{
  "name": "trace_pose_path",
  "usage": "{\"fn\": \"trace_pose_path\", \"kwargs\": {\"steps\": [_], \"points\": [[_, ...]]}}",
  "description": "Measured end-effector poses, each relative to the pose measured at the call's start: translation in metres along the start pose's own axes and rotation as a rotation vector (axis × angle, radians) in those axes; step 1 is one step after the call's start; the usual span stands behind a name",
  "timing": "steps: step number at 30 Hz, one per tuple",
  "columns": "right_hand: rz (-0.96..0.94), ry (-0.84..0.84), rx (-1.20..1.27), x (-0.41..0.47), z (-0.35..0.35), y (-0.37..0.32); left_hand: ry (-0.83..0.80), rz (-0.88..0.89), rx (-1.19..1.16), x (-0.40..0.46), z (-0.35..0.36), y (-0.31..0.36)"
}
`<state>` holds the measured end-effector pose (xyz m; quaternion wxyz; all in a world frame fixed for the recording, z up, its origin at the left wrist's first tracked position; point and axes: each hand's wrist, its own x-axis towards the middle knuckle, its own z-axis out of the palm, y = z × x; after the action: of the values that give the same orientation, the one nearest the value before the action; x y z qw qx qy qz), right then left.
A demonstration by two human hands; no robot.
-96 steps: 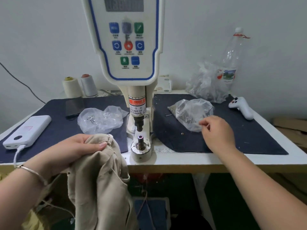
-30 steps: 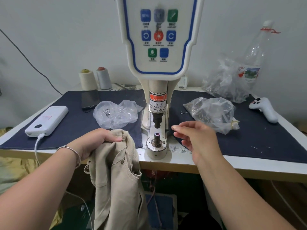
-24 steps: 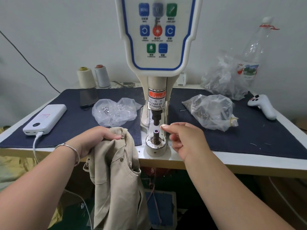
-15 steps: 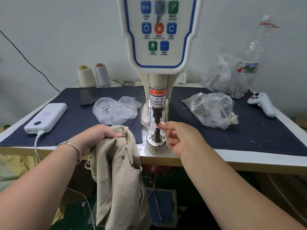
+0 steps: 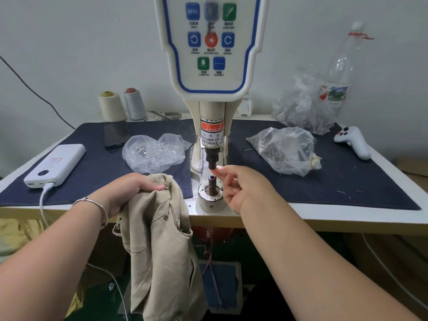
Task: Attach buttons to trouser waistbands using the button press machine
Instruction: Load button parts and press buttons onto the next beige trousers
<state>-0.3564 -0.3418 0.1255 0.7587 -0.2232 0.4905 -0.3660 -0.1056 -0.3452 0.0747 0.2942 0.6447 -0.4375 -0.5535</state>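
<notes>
The white button press machine (image 5: 212, 93) stands at the middle of the table, its black upper punch (image 5: 212, 158) above the round lower die (image 5: 211, 193). My right hand (image 5: 240, 186) reaches in from the right. Its thumb and forefinger are pinched together right at the tip of the upper punch, and the small button piece between them is hidden. My left hand (image 5: 129, 191) grips the waistband of beige trousers (image 5: 159, 246) just left of the die. The rest of the trousers hangs below the table edge.
A clear bag of metal parts (image 5: 155, 154) lies left of the machine and another bag (image 5: 284, 149) lies right of it. A white power bank (image 5: 55, 165), a phone (image 5: 115, 135), thread spools (image 5: 112, 105), a plastic bottle (image 5: 340, 72) and a white controller (image 5: 354, 141) sit around the dark mat.
My right hand left the right bag, moved left to the machine and rose from the lower die to the upper punch tip. My left hand kept hold of the trousers.
</notes>
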Motion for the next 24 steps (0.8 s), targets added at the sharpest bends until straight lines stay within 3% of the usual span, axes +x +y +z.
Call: {"fn": "trace_pose_path", "kwargs": {"steps": [10,24], "points": [[0.041,-0.014,0.414,-0.011,-0.011,0.008,0.007,0.003,-0.015,-0.002,0.001,0.001],[-0.028,-0.012,0.541,-0.012,-0.012,0.016,0.035,0.002,0.009,-0.005,0.004,0.003]]}}
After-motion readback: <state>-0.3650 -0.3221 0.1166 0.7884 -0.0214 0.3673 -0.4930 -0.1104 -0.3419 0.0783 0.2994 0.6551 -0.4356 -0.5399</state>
